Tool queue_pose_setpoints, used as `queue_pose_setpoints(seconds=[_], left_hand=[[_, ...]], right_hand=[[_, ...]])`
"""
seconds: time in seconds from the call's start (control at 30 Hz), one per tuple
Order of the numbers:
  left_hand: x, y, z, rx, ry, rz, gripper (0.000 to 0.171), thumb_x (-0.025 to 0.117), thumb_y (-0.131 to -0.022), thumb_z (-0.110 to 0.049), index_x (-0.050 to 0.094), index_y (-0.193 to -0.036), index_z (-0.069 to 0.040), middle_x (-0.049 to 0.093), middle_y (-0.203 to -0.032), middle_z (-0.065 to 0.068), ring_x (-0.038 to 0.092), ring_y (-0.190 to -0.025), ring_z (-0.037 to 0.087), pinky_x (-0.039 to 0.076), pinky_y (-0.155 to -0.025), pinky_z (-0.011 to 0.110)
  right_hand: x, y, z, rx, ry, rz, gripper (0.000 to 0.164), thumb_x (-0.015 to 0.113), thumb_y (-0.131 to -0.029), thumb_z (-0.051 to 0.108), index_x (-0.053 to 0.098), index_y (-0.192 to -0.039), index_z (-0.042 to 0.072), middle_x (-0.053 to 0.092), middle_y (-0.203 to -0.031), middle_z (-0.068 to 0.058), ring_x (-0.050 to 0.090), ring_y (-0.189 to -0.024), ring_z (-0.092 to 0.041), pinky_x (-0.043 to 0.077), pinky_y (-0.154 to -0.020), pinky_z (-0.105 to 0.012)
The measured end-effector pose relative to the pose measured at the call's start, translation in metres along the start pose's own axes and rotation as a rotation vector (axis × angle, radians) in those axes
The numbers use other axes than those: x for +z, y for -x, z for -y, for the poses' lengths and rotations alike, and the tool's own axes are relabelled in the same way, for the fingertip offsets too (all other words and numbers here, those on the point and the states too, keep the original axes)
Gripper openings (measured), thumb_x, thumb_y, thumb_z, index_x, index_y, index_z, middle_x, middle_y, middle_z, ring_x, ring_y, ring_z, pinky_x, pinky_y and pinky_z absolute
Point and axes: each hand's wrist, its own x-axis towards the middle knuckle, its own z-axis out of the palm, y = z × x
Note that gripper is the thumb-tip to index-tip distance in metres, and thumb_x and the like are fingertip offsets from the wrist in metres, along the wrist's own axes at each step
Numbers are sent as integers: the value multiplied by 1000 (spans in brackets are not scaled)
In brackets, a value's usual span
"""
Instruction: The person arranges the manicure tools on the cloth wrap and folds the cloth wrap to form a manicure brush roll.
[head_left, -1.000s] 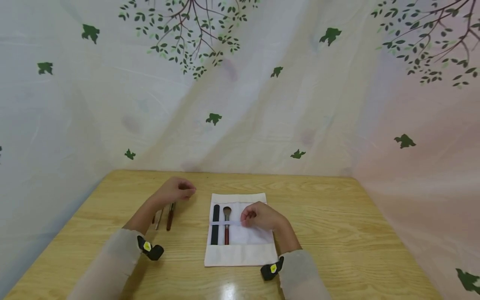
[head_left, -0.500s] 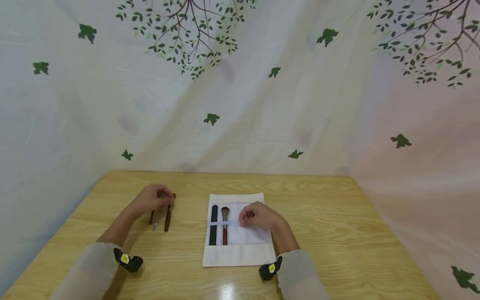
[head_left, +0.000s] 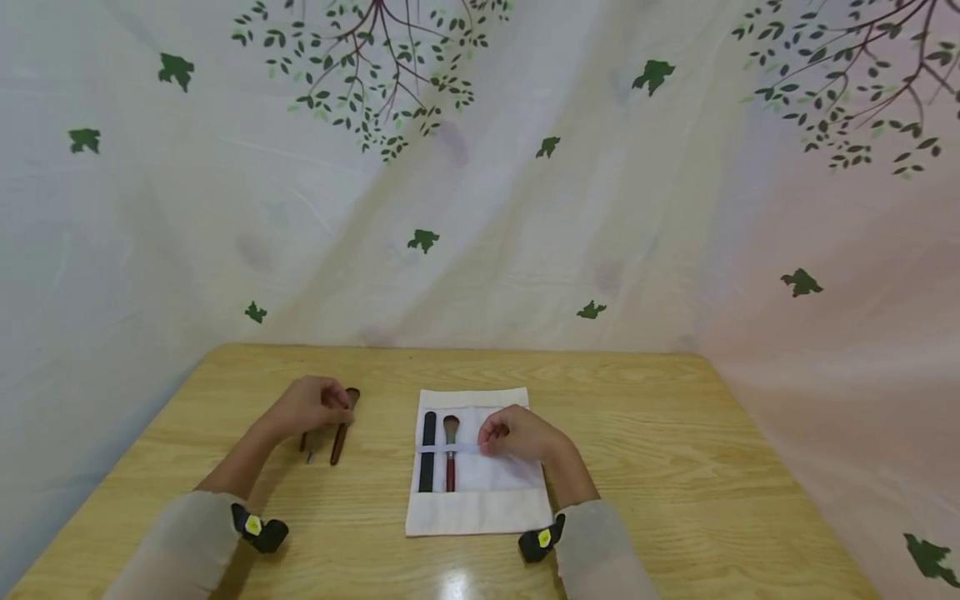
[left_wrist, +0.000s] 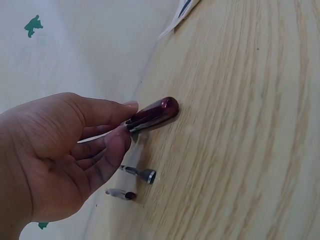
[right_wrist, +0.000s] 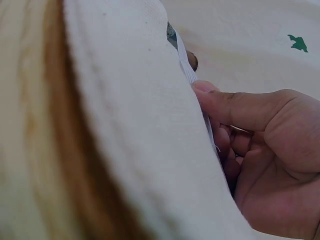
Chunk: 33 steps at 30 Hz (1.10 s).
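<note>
1. Left hand (head_left: 309,406) first: its thumb and fingers pinch a dark red brush handle (left_wrist: 152,114) on the wooden counter (head_left: 675,467). A second ago this hand was further right and nearer the cloth, with its fingers curled on nothing; it has since drawn back to the loose brushes and closed on this one.

2. From my head view, the same brush (head_left: 342,433) lies left of the cloth, with its bristle end pointing away from me. I cannot tell whether it is lifted or still lying on the wood.

3. Two thinner tools (left_wrist: 138,173) lie on the counter just beside the pinched brush, under my palm. I am not touching them.

4. Right hand (head_left: 517,433) rests on the cream cloth roll (head_left: 480,508), which lies open and flat in front of me. Its fingers are curled, pinching the pale elastic band (right_wrist: 189,72) that runs across the cloth. This hand has barely moved over the last second.

5. Under that band, a black stick (head_left: 428,450) and a brown-handled brush (head_left: 450,454) sit side by side near the cloth's left edge. Right of them, the cloth is bare as far as my fingers.

6. By my judgement, the change means another brush is now in hand, and the held band keeps the spot beside the two stored tools ready.
</note>
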Motion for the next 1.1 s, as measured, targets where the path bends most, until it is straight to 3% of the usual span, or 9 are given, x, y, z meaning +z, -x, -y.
queue_pose_setpoints(seconds=[0.4, 0.77, 0.9, 1.1], left_hand=[[10, -3, -14, -56, 96, 21, 44, 85, -85, -17, 58, -111, 6, 69, -88, 11, 69, -66, 21, 58, -61, 35], [15, -7, -24, -77, 34, 110, 38, 76, -89, -13, 66, -119, 9, 68, -94, 10, 68, -73, 18, 59, -64, 35], [16, -10, -23, -95, 74, 126, 39, 69, -93, -15, 65, -124, 9, 68, -95, 9, 66, -76, 18, 58, -66, 35], [12, -13, -28, -70, 205, 152, 33, 62, -102, -20, 67, -125, 2, 68, -100, 10, 61, -85, 20, 54, -74, 35]], right_hand=[[1, -1, -4, 11, -5, -6, 10, 73, -94, 2, 71, -87, 10, 65, -81, 1, 53, -77, -13, 45, -72, -29], [-1, -2, -7, -11, -8, 9, 9, 72, -94, 1, 71, -88, 8, 64, -80, 2, 53, -76, -13, 46, -72, -29], [-2, -3, -7, -12, -10, 16, 9, 72, -94, 1, 71, -89, 8, 64, -80, 3, 53, -76, -13, 46, -72, -29], [-1, -2, -5, -2, -7, 16, 9, 72, -94, 1, 71, -88, 9, 64, -81, 3, 53, -77, -13, 46, -72, -28]])
